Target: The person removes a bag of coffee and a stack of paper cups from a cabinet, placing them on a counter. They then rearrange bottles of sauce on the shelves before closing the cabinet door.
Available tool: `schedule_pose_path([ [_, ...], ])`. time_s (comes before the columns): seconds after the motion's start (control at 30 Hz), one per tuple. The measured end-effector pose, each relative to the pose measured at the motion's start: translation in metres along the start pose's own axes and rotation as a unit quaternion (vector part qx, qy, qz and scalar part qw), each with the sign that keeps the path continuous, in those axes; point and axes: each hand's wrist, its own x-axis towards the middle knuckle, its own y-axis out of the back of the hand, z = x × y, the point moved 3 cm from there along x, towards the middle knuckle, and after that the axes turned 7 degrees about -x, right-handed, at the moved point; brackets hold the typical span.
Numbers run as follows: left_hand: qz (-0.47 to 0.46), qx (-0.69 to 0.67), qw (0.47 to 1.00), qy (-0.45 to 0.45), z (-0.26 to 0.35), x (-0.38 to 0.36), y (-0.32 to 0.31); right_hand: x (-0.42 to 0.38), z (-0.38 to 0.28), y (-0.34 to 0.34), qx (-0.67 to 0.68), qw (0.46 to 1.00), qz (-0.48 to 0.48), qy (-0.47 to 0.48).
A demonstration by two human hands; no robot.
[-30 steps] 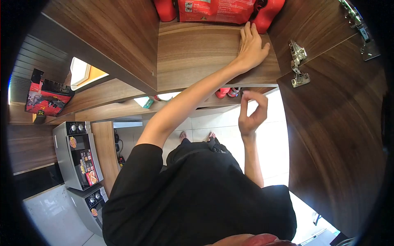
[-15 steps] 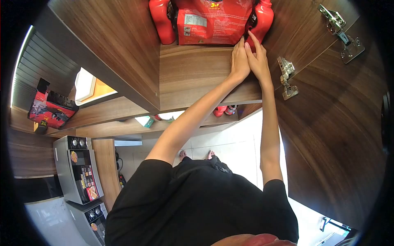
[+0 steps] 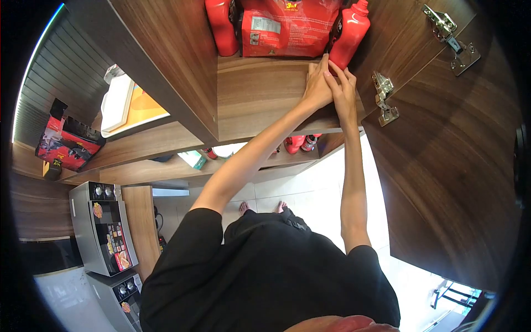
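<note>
A red plastic bottle [image 3: 350,34] stands at the right end of the upper cabinet shelf, its dark label facing left. My left hand [image 3: 318,86] is at the foot of this bottle, fingers stretched out and one fingertip right at its base. My right hand [image 3: 344,91] lies close beside and partly over the left one, its fingers extended below the bottle. Left of the bottle stands a large red 3in1 pouch [image 3: 290,27] with printed text. Another red bottle [image 3: 222,27] flanks the pouch on its far side.
An open wooden cabinet door [image 3: 442,177] with metal hinges [image 3: 384,94] is at the right. At left are a red-black bag [image 3: 66,146], a white tray [image 3: 138,127] and a toaster oven [image 3: 105,227]. Red items [image 3: 296,143] sit on the lower shelf.
Both hands have drawn slightly back toward me and left. My right fingers have come down from the bottle's side to its foot, leaving more of the bottle visible.
</note>
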Motion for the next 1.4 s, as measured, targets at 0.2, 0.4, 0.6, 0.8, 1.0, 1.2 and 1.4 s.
schedule_pose_path([
  [0.2, -0.07, -0.072, 0.994, 0.033, 0.051, -0.076, 0.044, -0.085, -0.053, 0.02, -0.106, 0.989, 0.013, 0.1],
  [0.4, -0.016, -0.058, 0.998, 0.005, 0.063, -0.084, 0.055, -0.123, -0.054, 0.035, 0.159, 0.983, 0.033, -0.09],
  [0.6, -0.044, -0.14, 0.989, 0.014, 0.066, -0.071, 0.053, -0.095, -0.051, 0.034, 0.186, 0.981, 0.032, -0.035],
  [0.8, -0.019, -0.082, 0.996, -0.036, 0.07, -0.097, 0.068, -0.121, -0.038, 0.034, 0.142, 0.986, 0.0, -0.087],
  [1.0, 0.018, -0.051, 0.994, -0.09, 0.09, -0.159, 0.088, -0.137, -0.08, 0.033, 0.036, 0.981, -0.063, 0.183],
  [1.2, -0.043, -0.039, 0.997, -0.055, 0.091, -0.222, 0.134, -0.193, -0.053, -0.013, 0.38, 0.906, -0.185, 0.0],
  [1.4, 0.05, -0.059, 0.992, 0.102, 0.047, -0.332, 0.144, -0.234, -0.08, -0.052, 0.114, 0.923, -0.362, 0.06],
])
